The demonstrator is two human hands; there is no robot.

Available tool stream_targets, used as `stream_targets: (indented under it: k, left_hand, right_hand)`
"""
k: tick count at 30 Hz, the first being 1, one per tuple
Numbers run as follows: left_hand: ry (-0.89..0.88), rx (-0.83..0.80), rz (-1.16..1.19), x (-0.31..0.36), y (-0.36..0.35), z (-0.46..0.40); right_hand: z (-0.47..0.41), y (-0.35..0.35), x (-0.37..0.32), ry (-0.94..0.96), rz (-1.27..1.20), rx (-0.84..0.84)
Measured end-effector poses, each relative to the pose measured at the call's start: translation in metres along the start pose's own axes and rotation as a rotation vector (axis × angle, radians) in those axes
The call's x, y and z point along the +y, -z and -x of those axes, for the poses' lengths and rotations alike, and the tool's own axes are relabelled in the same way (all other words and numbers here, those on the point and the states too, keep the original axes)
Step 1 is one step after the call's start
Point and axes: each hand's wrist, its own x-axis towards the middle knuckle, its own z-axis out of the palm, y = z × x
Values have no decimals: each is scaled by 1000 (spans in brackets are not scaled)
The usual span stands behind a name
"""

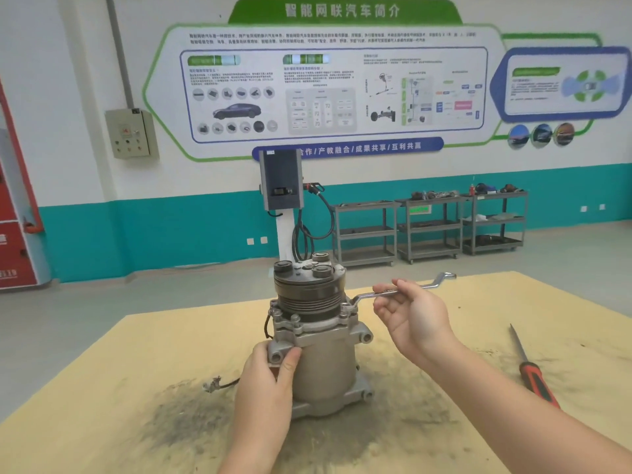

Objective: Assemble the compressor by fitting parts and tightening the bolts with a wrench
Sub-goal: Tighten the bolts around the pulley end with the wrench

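Compressor (321, 336) x1 | left hand (270, 378) grasps it | right hand (410, 313) grasps wrench (403, 290) x1 | screwdriver (530, 367) x1

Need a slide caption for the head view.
Left hand steadies compressor; right hand turns wrench on a bolt.

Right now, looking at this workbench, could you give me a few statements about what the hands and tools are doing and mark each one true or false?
1. The compressor stands upright on the yellow table. True.
2. The right hand holds a hammer. False: it holds a wrench, whose ring end sits on a bolt at the compressor's upper flange.
3. The left hand grips the compressor's body. True.
4. The screwdriver is in the left hand. False: it lies on the table, off to the right, untouched.
5. The wrench lies flat on the table. False: it is raised at the level of the flange.
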Motion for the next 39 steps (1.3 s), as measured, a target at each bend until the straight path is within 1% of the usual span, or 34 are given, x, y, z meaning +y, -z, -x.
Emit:
stream_targets:
  k: [3,7,12,14,16,18,19,20,23,24,25,27,29,30,31,32,33,34,36,39]
  left_hand:
    - [23,-6,-6,3,-2,5]
    - [114,-20,-44,3,-6,2]
    - [104,-30,-70,3,-5,-2]
    - [89,-26,-37,4,-4,-1]
    - [80,-27,-14,6,-2,1]
    - [75,-31,-3,7,-1,2]
    - [73,-30,-1,7,-2,2]
    - [71,-29,-1,8,-1,3]
    - [70,-36,34,8,-2,4]
    - [78,-36,33,8,-3,5]
    - [78,-27,34,6,-5,4]
    - [97,-4,22,4,-9,1]
    - [122,15,28,0,-13,-5]
    - [140,17,34,-2,-13,-8]
    - [151,21,24,-5,-14,-10]
    - [155,16,-6,-5,-14,-11]
    - [145,21,-23,-6,-13,-12]
    - [137,26,-19,-5,-13,-12]
    - [114,26,-13,-4,-11,-12]
    - [91,17,-5,-2,-7,-15]
  right_hand:
    - [-5,-4,-4,-53,65,-39]
    - [-12,-2,-9,-86,92,-101]
    - [-11,-1,-3,11,96,-133]
    - [-8,-2,0,94,99,-122]
    - [1,-1,9,262,136,-107]
    - [14,6,23,519,246,-121]
    - [20,9,30,662,351,-158]
    - [26,12,34,797,481,-225]
    - [35,10,40,1157,896,-523]
    - [35,6,43,1264,1036,-598]
    - [35,1,47,1346,1165,-653]
    - [33,-8,59,1449,1385,-731]
    - [33,-14,70,1510,1491,-745]
    - [31,-14,72,1534,1478,-731]
    - [30,-15,70,1543,1406,-706]
    - [29,-17,65,1511,1278,-679]
    - [29,-20,57,1429,1111,-646]
    - [28,-23,46,1317,934,-591]
    - [22,-29,23,1097,630,-404]
    - [3,-31,-8,759,346,-139]
